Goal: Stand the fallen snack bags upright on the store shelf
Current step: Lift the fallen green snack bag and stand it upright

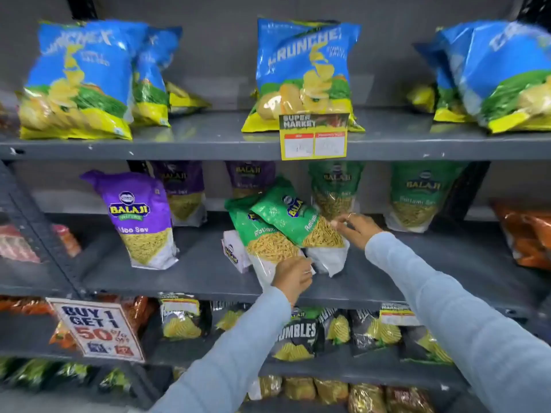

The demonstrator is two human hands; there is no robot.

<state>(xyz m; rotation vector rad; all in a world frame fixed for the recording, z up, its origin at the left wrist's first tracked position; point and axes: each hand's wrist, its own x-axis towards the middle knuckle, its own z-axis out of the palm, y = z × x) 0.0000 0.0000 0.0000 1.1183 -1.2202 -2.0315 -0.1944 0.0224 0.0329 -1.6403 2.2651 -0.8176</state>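
**Shelving half tidied, two green bags left leaning**

Shelving [208, 147] is filling the whole view, its grey tiers running across the frame. On the top tier, big blue crisp bags [304, 76] are standing upright, so nothing appears to be needing work there. On the middle shelf [190, 272], a purple bag [143, 219] at the left is standing on its own, and more purple and green bags are standing along the back.

The unfinished part is sitting mid-shelf: two green snack bags [283, 225] are leaning over to the left, one overlapping the other, with a small white pack [234, 254] resting just beside them.

The person's left hand [293, 278] is closing round the bottom corner of the front green bag, fingers curled on its clear lower edge. The right hand [356, 229] is pinching the right side of the rear green bag, fingertips [335, 225] touching the film.

Judging by this, most of the stock is already standing; these two bags, and possibly the white pack, are what is remaining.
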